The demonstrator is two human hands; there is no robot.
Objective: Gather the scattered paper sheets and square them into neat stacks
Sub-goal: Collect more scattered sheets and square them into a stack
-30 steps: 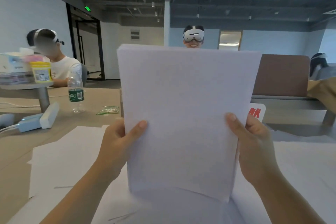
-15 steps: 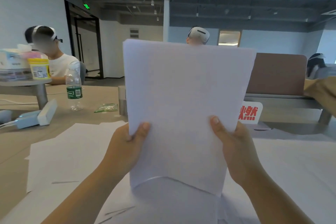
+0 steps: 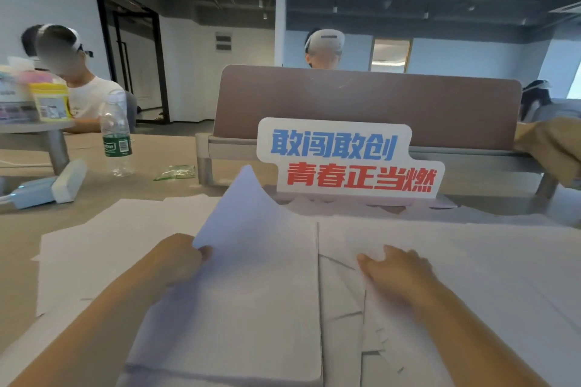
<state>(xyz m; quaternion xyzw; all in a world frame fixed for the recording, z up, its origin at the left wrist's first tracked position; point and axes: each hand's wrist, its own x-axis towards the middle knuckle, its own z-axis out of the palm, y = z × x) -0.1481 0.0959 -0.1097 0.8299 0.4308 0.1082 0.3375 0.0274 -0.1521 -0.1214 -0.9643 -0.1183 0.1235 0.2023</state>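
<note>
A squared stack of white paper (image 3: 251, 302) lies flat on the table in front of me, its far left corner curled upward. My left hand (image 3: 180, 258) grips the stack's left edge, thumb on top. My right hand (image 3: 399, 270) rests flat with straight fingers on loose scattered sheets (image 3: 471, 261) to the right of the stack. More loose sheets (image 3: 103, 242) spread over the table to the left, under the stack's edge.
A white sign with blue and red characters (image 3: 349, 160) stands just beyond the papers. A water bottle (image 3: 116, 135), a green wrapper (image 3: 175, 172) and a white-blue device (image 3: 47, 187) lie at the far left. A brown divider (image 3: 364, 104) and seated people are behind.
The stack, held upright in both hands before, has been laid flat on the table. My right hand let go of it and moved right onto the loose sheets.
</note>
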